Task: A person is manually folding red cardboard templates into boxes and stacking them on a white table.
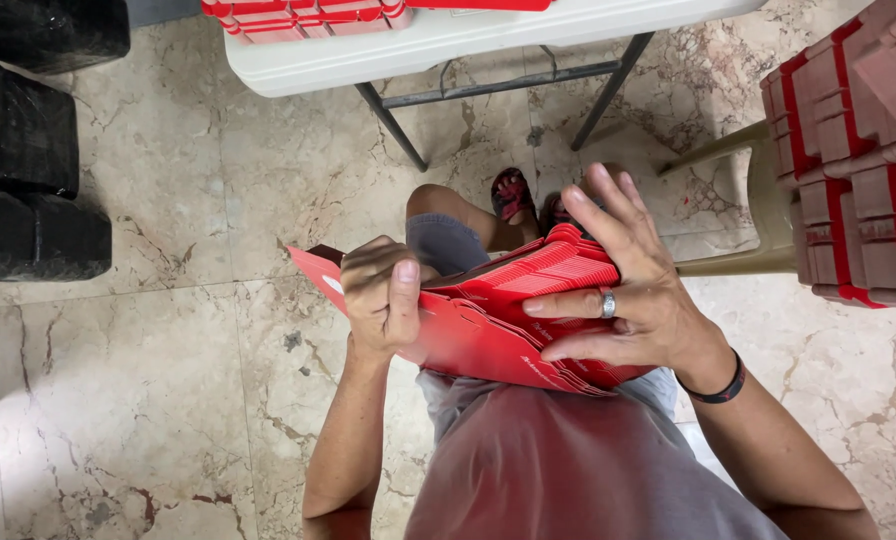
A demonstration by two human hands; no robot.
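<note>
A thick stack of flat red cardboard box blanks [528,300] rests on my lap, its edges fanned toward my knees. My left hand [383,290] is closed on the stack's left end, thumb pressed on the top sheet. Along the right side lies my right hand [623,275], fingers spread over the fanned edges, with a ring on one finger and a dark band at the wrist. I am seated; my knees and red-patterned sandals [513,192] show beyond the stack.
A white folding table [448,45] with dark metal legs stands ahead, carrying red folded boxes [308,15]. A tall pile of red boxes [858,160] sits on a tan chair at right. Black wrapped bundles [28,140] lie at left on the marble floor.
</note>
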